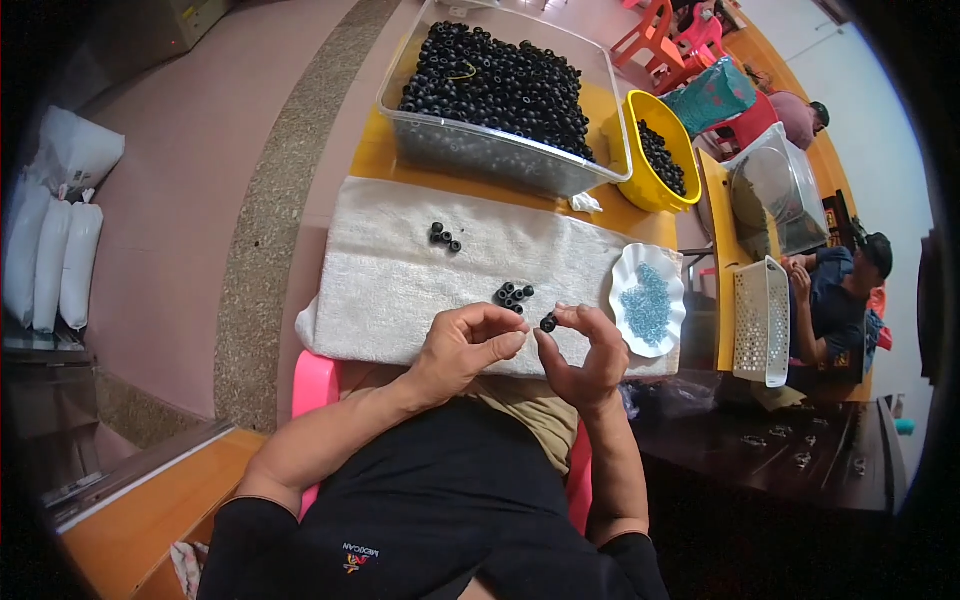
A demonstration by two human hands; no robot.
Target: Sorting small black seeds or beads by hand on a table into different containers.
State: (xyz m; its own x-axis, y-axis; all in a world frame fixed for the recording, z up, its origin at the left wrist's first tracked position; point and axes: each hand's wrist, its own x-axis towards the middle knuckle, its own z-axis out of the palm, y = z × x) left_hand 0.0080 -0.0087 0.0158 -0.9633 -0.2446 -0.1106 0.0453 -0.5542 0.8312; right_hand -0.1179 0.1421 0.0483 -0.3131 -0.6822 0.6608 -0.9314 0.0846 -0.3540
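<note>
My right hand (590,360) pinches a small black ring-shaped part (548,323) between thumb and fingertips above the towel's near edge. Close beside it, my left hand (465,345) has thumb and index finger brought together; anything between those tips is too small to make out. Just beyond the hands, a little cluster of black parts (509,294) lies on the white towel (375,270). Farther off to the left sit a few more black parts (446,237). A white scalloped dish (622,270) on the right holds a heap of small pale-blue clear pieces (648,305).
A clear plastic bin (480,140) full of black parts stands at the table's back, with a yellow basin (638,190) of them beside it. To the right are a white perforated basket (762,320) and a seated person (840,300). White sacks (60,250) stand far left.
</note>
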